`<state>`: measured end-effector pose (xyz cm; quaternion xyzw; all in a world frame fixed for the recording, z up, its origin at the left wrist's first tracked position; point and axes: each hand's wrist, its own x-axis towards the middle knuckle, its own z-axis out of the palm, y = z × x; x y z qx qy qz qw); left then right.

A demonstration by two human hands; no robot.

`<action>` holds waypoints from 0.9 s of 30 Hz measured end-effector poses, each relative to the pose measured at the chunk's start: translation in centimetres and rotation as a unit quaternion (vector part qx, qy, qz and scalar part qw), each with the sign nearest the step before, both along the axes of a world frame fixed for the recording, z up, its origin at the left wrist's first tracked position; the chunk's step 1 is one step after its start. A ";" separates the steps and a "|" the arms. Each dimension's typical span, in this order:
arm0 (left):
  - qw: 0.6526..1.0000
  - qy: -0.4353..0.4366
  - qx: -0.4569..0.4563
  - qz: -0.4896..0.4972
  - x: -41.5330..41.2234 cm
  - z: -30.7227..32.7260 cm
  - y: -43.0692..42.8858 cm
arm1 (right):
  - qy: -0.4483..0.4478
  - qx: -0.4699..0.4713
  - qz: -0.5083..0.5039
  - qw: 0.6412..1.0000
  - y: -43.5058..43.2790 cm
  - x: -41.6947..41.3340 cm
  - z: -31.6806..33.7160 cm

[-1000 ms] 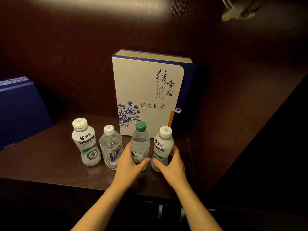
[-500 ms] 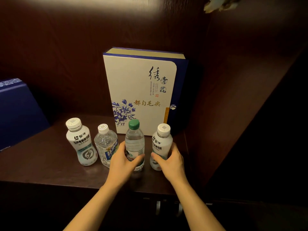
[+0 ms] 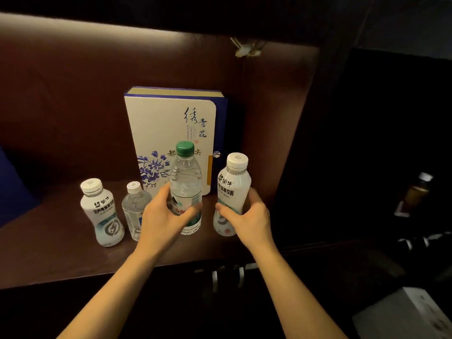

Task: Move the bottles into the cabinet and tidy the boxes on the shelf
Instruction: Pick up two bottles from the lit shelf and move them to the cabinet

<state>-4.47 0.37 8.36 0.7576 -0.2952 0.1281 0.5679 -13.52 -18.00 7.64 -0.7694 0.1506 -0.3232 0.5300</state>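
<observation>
Both bare — left hand (image 3: 162,217) and right hand (image 3: 249,216), forearms too.

The shelf (image 3: 61,245) is dark red-brown wood; the box (image 3: 166,126) at centre has a cream front with a blue flower spray at its lower left, black brush script at upper right, gold characters across the middle, and a deep blue spine and edges; the green-cap bottle (image 3: 186,182) is clear with a green, white and red label; the right white bottle (image 3: 233,189) has a white cap, black lettering and a teal band; the left white bottle (image 3: 101,211) looks alike, with a grey lightning roundel low down; the small clear bottle (image 3: 133,209) has a white cap and blue label; at the left edge, a blue box (image 3: 12,192); far right, an amber bottle (image 3: 417,192), white-capped; lower right, a pale box (image 3: 401,314).
</observation>
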 end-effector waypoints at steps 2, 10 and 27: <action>1.000 -0.009 -0.011 -0.025 -1.3 0.9 0.2 | -0.013 -0.010 -0.022 1.000 0.7 -2.4 1.1; 0.990 -0.015 -0.038 -0.133 -7.7 3.2 -0.8 | -0.060 -0.003 -0.099 0.993 2.6 -13.1 4.4; 0.952 -0.015 -0.041 -0.304 -23.3 4.9 -15.7 | -0.081 -0.037 -0.291 0.953 -5.9 -34.3 6.6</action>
